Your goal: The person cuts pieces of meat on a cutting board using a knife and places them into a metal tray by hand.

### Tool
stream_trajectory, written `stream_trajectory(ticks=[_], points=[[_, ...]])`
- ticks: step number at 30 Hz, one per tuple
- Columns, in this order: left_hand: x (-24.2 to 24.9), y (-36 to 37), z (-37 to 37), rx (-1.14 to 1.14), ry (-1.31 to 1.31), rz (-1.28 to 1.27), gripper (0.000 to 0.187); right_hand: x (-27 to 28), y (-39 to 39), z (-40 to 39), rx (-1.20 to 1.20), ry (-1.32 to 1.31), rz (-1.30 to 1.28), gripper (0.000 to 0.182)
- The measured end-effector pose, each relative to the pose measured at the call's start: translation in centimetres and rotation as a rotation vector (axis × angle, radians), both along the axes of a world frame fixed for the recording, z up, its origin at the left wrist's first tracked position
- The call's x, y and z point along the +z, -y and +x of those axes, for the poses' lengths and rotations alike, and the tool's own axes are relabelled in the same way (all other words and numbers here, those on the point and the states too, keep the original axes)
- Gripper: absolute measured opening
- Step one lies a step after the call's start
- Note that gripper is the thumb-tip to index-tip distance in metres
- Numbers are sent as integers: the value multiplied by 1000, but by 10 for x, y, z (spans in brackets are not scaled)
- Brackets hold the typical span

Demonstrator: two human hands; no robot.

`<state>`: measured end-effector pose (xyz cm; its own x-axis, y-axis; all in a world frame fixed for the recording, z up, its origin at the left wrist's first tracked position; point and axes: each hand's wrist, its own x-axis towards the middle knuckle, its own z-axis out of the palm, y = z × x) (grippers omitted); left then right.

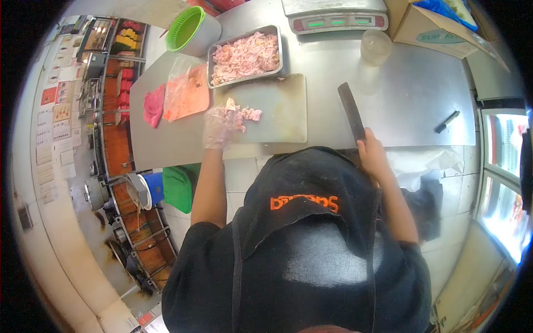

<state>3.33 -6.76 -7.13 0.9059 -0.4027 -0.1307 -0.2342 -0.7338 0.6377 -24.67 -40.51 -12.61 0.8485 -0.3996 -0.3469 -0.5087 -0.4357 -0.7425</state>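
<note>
My left hand (220, 129), in a clear plastic glove, is at the left part of the cutting board (286, 111), touching small pieces of pale pink meat (244, 115); its fingers are blurred under the glove. My bare right hand (371, 151) is wrapped round the handle of a long dark knife (350, 108), whose blade points up and away over the metal table, right of the board. Behind the board stands a metal tray (282, 55) heaped with cut meat (247, 55).
Left of the board lie an orange board (194, 94) with a plastic bag and a pink cloth (154, 105). Further back are a green basket (186, 30), a scale (338, 22), a clear container (376, 47) and a cardboard box (433, 33). A marker (447, 121) lies right.
</note>
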Motion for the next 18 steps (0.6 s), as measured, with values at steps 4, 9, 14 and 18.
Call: stream_trajectory(ticks=[4,9,14,18], points=[[14,30,-5,245,-252,-251,49,-21,-7,-1,19,74,-19,31],[21,85,-23,115,-466,-354,50,-2,-14,15,90,70,-66,27],[-98,68,11,-247,-814,-425,31,0,-29,40,221,-20,-37,27],[-93,76,3,-859,266,398,29,23,-40,55,301,-88,-38,24]])
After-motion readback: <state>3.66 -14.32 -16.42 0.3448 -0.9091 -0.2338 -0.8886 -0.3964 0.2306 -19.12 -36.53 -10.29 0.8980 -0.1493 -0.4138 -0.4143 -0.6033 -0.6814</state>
